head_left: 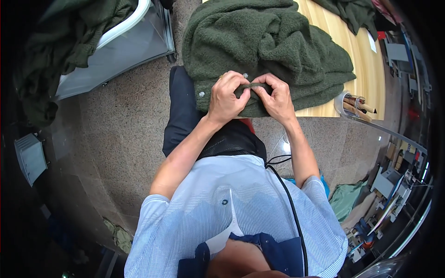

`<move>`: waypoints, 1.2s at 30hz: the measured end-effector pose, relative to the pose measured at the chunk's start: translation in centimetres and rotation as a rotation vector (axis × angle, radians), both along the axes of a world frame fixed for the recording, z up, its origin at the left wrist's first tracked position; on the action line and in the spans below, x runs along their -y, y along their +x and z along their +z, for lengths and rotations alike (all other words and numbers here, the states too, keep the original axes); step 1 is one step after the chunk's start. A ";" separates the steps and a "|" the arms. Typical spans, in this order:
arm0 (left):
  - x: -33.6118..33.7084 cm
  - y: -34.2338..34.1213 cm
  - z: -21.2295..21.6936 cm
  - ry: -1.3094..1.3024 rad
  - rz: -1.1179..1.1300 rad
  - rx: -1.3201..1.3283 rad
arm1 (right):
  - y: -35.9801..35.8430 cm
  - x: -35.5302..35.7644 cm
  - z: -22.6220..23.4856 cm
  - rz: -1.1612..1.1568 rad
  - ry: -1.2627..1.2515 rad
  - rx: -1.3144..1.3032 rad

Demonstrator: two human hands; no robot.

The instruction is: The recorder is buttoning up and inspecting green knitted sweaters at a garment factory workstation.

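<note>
A thick dark green knit garment (278,46) lies bunched over the near edge of a wooden table (368,78). My left hand (227,96) pinches a narrow fold of its edge between thumb and fingers. Close beside it, my right hand (276,98) pinches the same fold, so the thumbs almost meet. Two small sparkling buttons show on the cloth: one button (201,94) left of my left hand, another button (245,75) just above my fingertips. Whether anything small sits inside the pinched fold is hidden.
At the table's right corner is a clear holder (343,104) with wooden-handled tools (359,111). A pale plastic bin (125,55) with more green garments (74,41) stands at left on the speckled floor (116,134). Another dark green garment (350,11) lies at the table's far side.
</note>
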State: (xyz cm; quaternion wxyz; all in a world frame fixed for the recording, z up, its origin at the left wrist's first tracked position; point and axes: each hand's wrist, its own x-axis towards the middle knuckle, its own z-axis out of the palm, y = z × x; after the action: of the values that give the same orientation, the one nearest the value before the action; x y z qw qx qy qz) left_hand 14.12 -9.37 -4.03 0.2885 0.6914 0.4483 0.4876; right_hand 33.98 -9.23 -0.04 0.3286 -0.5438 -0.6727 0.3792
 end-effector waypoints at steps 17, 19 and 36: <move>0.2 0.7 2.2 -0.038 -0.019 -0.084 | -0.9 -6.8 -2.2 -0.011 -0.225 0.048; 0.4 0.5 2.2 -0.027 -0.030 -0.050 | -0.7 -6.3 -1.5 -0.006 -0.158 0.018; 0.7 -0.2 3.0 -0.048 -0.014 -0.003 | 0.3 -4.4 2.4 -0.020 -0.468 -0.297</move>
State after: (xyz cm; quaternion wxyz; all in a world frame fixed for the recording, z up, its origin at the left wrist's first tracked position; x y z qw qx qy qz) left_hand 13.92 -10.12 -1.03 0.3077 0.6883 0.4554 0.4735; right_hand 34.26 -4.82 2.36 0.2928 -0.5500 -0.5058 0.5967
